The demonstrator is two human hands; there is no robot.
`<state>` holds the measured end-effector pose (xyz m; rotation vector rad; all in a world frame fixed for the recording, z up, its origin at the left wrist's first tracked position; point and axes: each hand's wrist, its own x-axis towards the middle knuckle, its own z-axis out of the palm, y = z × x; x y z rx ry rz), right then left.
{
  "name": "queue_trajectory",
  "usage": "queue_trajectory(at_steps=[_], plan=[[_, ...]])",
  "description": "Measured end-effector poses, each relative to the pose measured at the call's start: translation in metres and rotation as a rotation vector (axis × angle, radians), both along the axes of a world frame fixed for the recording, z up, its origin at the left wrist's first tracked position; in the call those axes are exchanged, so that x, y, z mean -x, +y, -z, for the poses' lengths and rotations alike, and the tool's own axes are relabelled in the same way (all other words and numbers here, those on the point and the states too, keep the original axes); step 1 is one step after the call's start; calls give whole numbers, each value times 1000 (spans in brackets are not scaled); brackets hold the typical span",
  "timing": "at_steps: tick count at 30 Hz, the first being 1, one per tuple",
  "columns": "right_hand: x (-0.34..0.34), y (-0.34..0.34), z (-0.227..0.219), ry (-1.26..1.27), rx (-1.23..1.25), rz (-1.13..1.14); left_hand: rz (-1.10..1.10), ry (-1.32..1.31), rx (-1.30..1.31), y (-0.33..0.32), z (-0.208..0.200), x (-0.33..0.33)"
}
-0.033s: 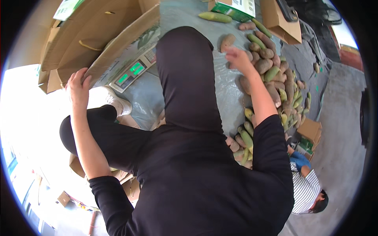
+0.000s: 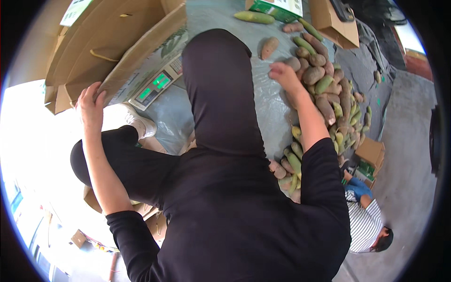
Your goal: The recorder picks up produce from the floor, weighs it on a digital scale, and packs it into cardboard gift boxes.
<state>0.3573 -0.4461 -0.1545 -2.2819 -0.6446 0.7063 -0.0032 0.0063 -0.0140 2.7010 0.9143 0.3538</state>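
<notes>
My left hand (image 2: 90, 107) grips the edge of a flap of a large brown cardboard box (image 2: 103, 42) at the upper left. My right hand (image 2: 285, 75) reaches out to a long heap of brown and green oblong produce (image 2: 329, 94) lying on a grey sheet (image 2: 216, 14). Its fingers curl down over the brown pieces at the heap's near edge. Whether it holds one does not show. My black-clad knee (image 2: 216, 84) rises between the two arms.
A weighing scale with green displays (image 2: 155, 87) lies under the box flap. A green carton (image 2: 277, 7) and another brown box (image 2: 333, 21) stand at the top. Another person in a striped shirt (image 2: 364, 221) crouches lower right by a small box (image 2: 371, 152).
</notes>
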Motion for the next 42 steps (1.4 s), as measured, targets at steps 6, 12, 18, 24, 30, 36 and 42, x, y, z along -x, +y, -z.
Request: queue_trajectory(at_steps=[6,12,18,24,30,36,42], plan=[[103,-128,81,124,501,-33,-32,10,-4,-5,-6,-4],[206,-187,124,424,657,96,23,66,-104,-2,1,-3],[267,-181,123,577,753,-47,-39,47,-100,-12,-8,-6],[300,-186,169,620,612,-39,-34,72,-175,-10,-11,-4],[324,-194,213,896,192,43,41,0,-121,-7,-1,-7],[299,-156,167,811,337,-98,57,-68,-111,-10,2,-8],[304,-183,134,639,701,-143,43,32,-150,-13,-1,-9]])
